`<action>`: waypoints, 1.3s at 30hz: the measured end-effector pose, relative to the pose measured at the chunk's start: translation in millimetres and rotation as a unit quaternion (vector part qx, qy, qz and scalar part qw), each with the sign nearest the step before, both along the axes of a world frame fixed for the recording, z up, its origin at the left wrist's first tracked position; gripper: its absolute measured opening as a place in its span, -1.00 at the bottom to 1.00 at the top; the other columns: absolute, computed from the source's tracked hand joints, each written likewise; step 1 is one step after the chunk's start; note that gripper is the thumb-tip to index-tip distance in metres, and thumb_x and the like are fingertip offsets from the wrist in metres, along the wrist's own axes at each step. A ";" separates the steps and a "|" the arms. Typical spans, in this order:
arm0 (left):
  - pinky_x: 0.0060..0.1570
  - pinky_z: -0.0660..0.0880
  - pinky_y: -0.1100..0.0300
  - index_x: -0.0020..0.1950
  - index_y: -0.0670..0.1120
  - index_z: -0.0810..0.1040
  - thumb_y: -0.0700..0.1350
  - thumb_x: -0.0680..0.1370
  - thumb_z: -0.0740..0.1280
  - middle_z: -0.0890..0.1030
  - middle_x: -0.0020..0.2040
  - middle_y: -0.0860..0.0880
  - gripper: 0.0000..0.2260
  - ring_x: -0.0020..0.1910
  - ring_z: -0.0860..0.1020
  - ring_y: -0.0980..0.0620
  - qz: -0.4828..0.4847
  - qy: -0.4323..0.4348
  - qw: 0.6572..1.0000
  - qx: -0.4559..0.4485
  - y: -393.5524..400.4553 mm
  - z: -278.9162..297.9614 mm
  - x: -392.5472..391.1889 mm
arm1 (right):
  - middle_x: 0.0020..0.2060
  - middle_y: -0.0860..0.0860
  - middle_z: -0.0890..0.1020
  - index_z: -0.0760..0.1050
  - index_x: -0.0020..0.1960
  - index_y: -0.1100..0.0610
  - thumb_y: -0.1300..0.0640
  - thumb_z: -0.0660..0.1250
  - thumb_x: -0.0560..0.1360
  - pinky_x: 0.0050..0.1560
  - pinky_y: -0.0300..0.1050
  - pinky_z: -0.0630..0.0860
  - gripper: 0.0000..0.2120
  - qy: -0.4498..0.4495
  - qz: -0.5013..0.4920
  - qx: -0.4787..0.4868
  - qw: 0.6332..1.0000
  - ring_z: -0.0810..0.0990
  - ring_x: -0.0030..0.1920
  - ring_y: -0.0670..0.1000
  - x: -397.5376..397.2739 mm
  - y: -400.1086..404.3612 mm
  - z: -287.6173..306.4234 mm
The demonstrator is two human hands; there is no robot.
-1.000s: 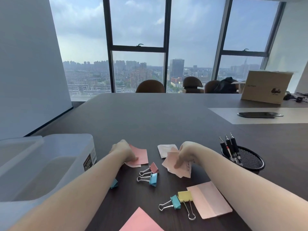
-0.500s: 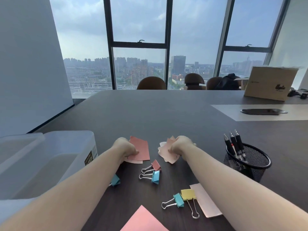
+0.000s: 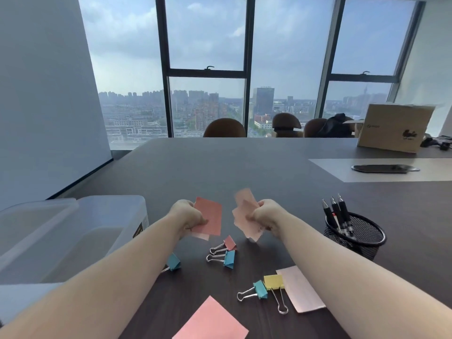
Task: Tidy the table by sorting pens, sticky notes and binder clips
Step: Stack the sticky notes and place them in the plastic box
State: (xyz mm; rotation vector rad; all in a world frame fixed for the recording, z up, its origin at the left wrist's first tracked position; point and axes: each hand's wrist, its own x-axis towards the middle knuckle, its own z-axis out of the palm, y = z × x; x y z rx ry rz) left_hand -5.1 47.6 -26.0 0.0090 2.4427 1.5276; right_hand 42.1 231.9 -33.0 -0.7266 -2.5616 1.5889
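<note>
My left hand [image 3: 187, 216] grips pink sticky notes [image 3: 210, 215], lifted off the dark table [image 3: 244, 167]. My right hand [image 3: 265, 214] clutches a blurred bunch of paler pink notes [image 3: 244, 211], also raised. Below them lie a pink binder clip [image 3: 228, 243] and a blue one [image 3: 228, 258], with another blue clip [image 3: 174, 262] beside my left forearm. Nearer me are a teal clip [image 3: 259, 289] and a yellow clip [image 3: 274, 282]. A pale note [image 3: 302, 289] and a pink note [image 3: 212, 321] rest flat near the front edge. Black pens [image 3: 338, 214] stand in a mesh cup [image 3: 362, 238].
A translucent plastic bin [image 3: 73, 231] sits at the left. Far right hold a cardboard box [image 3: 393, 127] and a dark flat object [image 3: 385, 168] on a grey mat. Chairs [image 3: 225, 128] line the far edge before the windows.
Both hands have closed around their sticky notes and lifted them off the table. The white note that lay between them is now gathered in my right hand's bunch.
</note>
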 end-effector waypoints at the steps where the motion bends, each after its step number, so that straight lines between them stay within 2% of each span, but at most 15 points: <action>1: -0.50 0.51 0.27 -0.25 -0.11 0.43 -0.36 0.46 0.41 0.54 -0.31 -0.07 -0.76 -0.33 0.57 -0.04 0.002 0.000 1.000 0.008 -1.4 4.0 2.8 | 0.09 0.18 0.63 0.50 -0.01 0.18 0.31 0.29 0.50 -0.09 -0.09 0.54 -0.90 0.012 0.002 -0.027 1.000 0.60 -0.05 0.09 5.2 -0.3 5.2; 3: -0.34 0.51 0.20 -0.20 -0.11 0.46 -0.36 0.46 0.42 0.56 -0.28 -0.08 -0.80 -0.27 0.59 -0.07 -0.001 -0.014 1.000 0.023 -5.6 10.7 8.7 | 0.00 0.15 0.63 0.47 0.08 0.13 0.25 0.31 0.53 -0.28 -0.20 0.42 -0.85 0.014 0.008 -0.069 0.997 0.59 -0.14 0.03 17.9 -1.4 15.5; 5: -0.26 0.51 0.16 -0.14 -0.13 0.48 -0.39 0.45 0.41 0.59 -0.25 -0.11 -0.81 -0.33 0.58 -0.03 -0.008 -0.043 0.997 0.060 -11.1 19.2 16.7 | -0.04 0.13 0.61 0.47 0.12 0.17 0.26 0.36 0.50 -0.31 -0.24 0.37 -0.79 0.000 0.007 -0.102 0.995 0.58 -0.09 0.05 33.0 -2.2 25.8; 7: -0.31 0.53 0.18 -0.13 -0.15 0.49 -0.40 0.44 0.42 0.61 -0.23 -0.12 -0.81 -0.39 0.59 0.00 -0.019 -0.068 0.995 0.074 -18.6 27.2 26.5 | -0.07 0.13 0.59 0.49 0.00 0.20 0.28 0.41 0.47 -0.32 -0.26 0.36 -0.85 -0.032 0.008 -0.120 0.992 0.55 -0.08 0.05 49.1 0.4 31.9; 9: -0.42 0.50 0.26 -0.15 -0.15 0.48 -0.38 0.42 0.44 0.61 -0.24 -0.10 -0.81 -0.38 0.59 0.03 -0.037 -0.092 0.992 0.072 -26.3 32.9 39.6 | -0.14 0.10 0.56 0.45 -0.17 0.18 0.27 0.43 0.46 -0.35 -0.29 0.35 -0.85 -0.062 0.015 -0.120 0.991 0.52 -0.16 0.00 67.7 2.3 35.9; 13: -0.37 0.45 0.28 -0.09 -0.16 0.52 -0.34 0.38 0.50 0.58 -0.22 -0.10 -0.77 -0.29 0.55 0.03 -0.069 -0.131 0.988 0.033 -37.5 29.4 72.0 | -0.35 0.04 0.46 0.40 -0.27 0.18 0.23 0.41 0.49 -0.39 -0.31 0.30 -0.77 -0.112 0.029 -0.061 0.991 0.40 -0.38 -0.08 106.3 3.7 35.2; 16: -0.47 0.43 0.32 -0.03 -0.14 0.52 -0.27 0.38 0.53 0.54 -0.23 -0.08 -0.74 -0.31 0.49 0.06 -0.099 -0.144 0.984 -0.041 -40.9 14.8 96.3 | -0.36 0.04 0.47 0.39 -0.28 0.18 0.21 0.38 0.51 -0.43 -0.33 0.27 -0.76 -0.153 0.035 -0.007 0.988 0.41 -0.40 -0.09 129.2 1.7 26.6; 18: -0.40 0.40 0.31 0.02 -0.16 0.57 -0.22 0.37 0.54 0.54 -0.16 -0.09 -0.72 -0.25 0.48 0.04 -0.115 -0.140 0.979 -0.090 -42.6 5.2 108.5 | -0.36 0.04 0.47 0.37 -0.27 0.18 0.20 0.36 0.52 -0.44 -0.32 0.26 -0.75 -0.173 0.041 0.010 0.984 0.41 -0.39 -0.09 139.3 0.7 19.4; 21: -0.33 0.37 0.27 0.13 -0.19 0.58 -0.19 0.38 0.53 0.55 -0.08 -0.09 -0.65 -0.15 0.48 -0.01 -0.133 -0.129 0.974 -0.134 -43.0 -5.4 121.6 | -0.36 0.03 0.48 0.36 -0.24 0.16 0.19 0.35 0.53 -0.43 -0.29 0.24 -0.78 -0.176 0.027 0.011 0.984 0.44 -0.40 -0.07 149.3 1.5 9.3; 26: -0.32 0.40 0.27 0.03 -0.16 0.55 -0.20 0.44 0.48 0.58 -0.05 -0.11 -0.79 -0.14 0.53 -0.01 -0.132 -0.099 0.979 -0.119 -44.4 0.0 137.0 | -0.37 0.02 0.47 0.35 -0.23 0.13 0.12 0.23 0.59 -0.47 -0.32 0.16 -0.76 -0.141 -0.020 -0.027 0.989 0.42 -0.44 -0.08 160.8 3.8 6.6; 31: -0.33 0.42 0.29 -0.06 -0.15 0.50 -0.25 0.44 0.47 0.54 -0.25 -0.07 -0.83 -0.30 0.48 0.06 -0.104 -0.104 0.989 -0.011 -54.4 19.2 143.1 | -0.30 0.00 0.48 0.38 -0.20 0.10 0.06 0.33 0.53 -0.38 -0.28 0.20 -0.80 -0.155 -0.044 -0.021 0.987 0.42 -0.36 -0.07 168.4 10.8 2.4; 34: -0.51 0.45 0.36 -0.14 -0.14 0.51 -0.25 0.44 0.47 0.53 -0.35 -0.04 -0.85 -0.42 0.49 0.12 -0.121 -0.117 0.985 -0.033 -56.5 19.3 156.0 | -0.19 0.03 0.55 0.43 -0.04 0.13 0.10 0.36 0.52 -0.35 -0.25 0.27 -0.87 -0.157 -0.043 -0.009 0.987 0.49 -0.22 -0.03 173.4 7.9 -3.2; 35: -0.53 0.46 0.37 -0.11 -0.14 0.53 -0.24 0.44 0.47 0.55 -0.35 -0.03 -0.86 -0.44 0.51 0.13 -0.132 -0.121 0.983 -0.052 -56.2 16.6 161.7 | -0.14 0.07 0.57 0.43 0.04 0.17 0.14 0.37 0.52 -0.30 -0.21 0.35 -0.83 -0.144 -0.042 0.004 0.989 0.54 -0.16 0.00 173.2 8.5 -4.6; 37: -0.38 0.56 0.29 -0.01 -0.15 0.56 -0.22 0.44 0.48 0.61 -0.26 -0.05 -0.82 -0.36 0.57 0.09 -0.152 -0.123 0.977 -0.081 -54.2 8.1 171.0 | -0.05 0.15 0.62 0.45 0.21 0.27 0.19 0.39 0.49 -0.15 -0.13 0.50 -0.67 -0.117 -0.037 0.028 0.992 0.62 -0.05 0.09 171.0 8.7 -4.7; 39: -0.25 0.58 0.18 0.03 -0.15 0.56 -0.22 0.43 0.49 0.65 -0.17 -0.09 -0.78 -0.30 0.62 0.03 -0.163 -0.113 0.976 -0.095 -50.6 0.1 177.0 | 0.11 0.16 0.60 0.42 0.32 0.28 0.10 0.42 0.45 0.05 -0.13 0.52 -0.49 -0.126 -0.036 0.114 0.985 0.60 0.14 0.11 171.3 8.3 -3.6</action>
